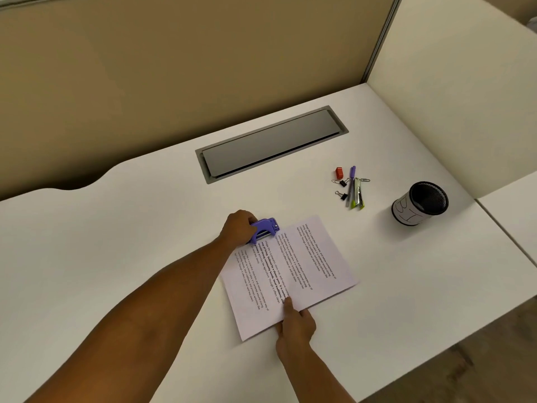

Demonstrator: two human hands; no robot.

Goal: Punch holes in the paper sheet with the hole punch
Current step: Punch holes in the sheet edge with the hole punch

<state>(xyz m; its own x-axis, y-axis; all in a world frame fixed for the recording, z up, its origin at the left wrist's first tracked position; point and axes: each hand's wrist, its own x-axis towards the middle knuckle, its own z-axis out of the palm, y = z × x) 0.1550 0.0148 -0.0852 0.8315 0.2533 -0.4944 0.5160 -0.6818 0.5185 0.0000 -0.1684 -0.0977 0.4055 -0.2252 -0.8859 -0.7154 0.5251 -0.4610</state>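
A printed paper sheet (pixel 302 266) lies flat on the white desk (pixel 116 257), turned at an angle. At its far left edge sits a purple hole punch (pixel 265 229), its mouth toward the sheet's edge. My left hand (pixel 239 228) is closed around the back of the punch. My right hand (pixel 295 321) rests at the sheet's near edge, thumb pressed on top of the paper and fingers at or under the edge. Whether the paper edge is inside the punch slot I cannot tell.
Far right of the sheet lie a red eraser (pixel 339 171), two black binder clips (pixel 343 187), a purple pen (pixel 351 184), a green stapler (pixel 359 194) and a paper clip. A black mesh pen cup (pixel 420 203) stands at the right. A grey cable hatch (pixel 270 144) is set into the desk behind.
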